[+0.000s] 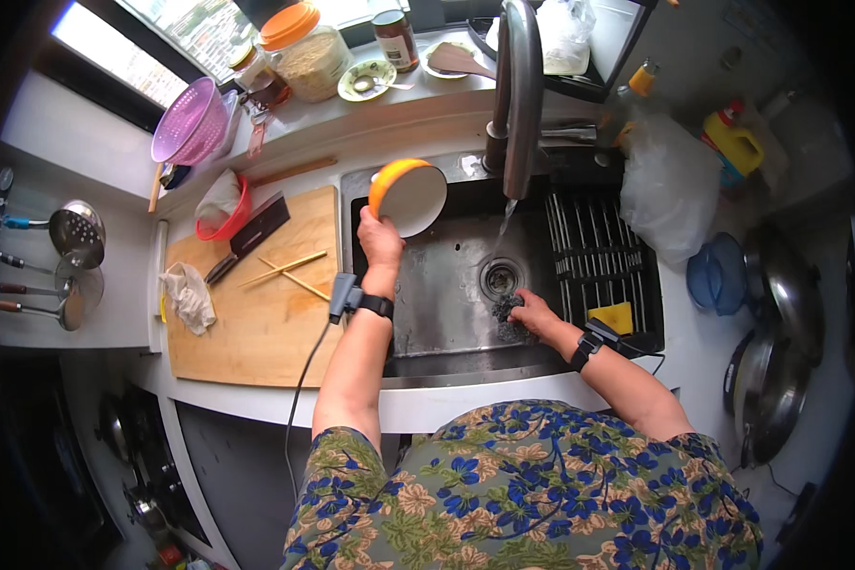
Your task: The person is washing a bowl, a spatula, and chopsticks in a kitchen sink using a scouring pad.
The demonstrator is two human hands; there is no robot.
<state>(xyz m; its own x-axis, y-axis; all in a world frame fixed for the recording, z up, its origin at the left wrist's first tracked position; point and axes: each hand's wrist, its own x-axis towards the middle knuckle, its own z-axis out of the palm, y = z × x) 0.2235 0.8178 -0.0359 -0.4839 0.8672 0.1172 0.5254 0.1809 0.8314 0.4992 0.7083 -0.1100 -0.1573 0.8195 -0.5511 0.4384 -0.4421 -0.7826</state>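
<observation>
My left hand (382, 246) grips the rim of an orange bowl with a white inside (417, 201), tilted on its side above the sink's left part. Low in the stainless steel sink (434, 299), my right hand (534, 313) holds a grey scouring pad (509, 308) beside the drain (502, 278). Water (504, 224) runs from the tall curved faucet (522, 107) toward the drain. The bowl is apart from both the stream and the pad.
Left of the sink, a wooden cutting board (271, 349) carries a cleaver (256, 231), chopsticks (285, 269) and a crumpled cloth (187, 296). A drying rack (591, 242) with a yellow sponge (611, 318) spans the sink's right side. Jars (313, 60) and small dishes (365, 80) line the windowsill.
</observation>
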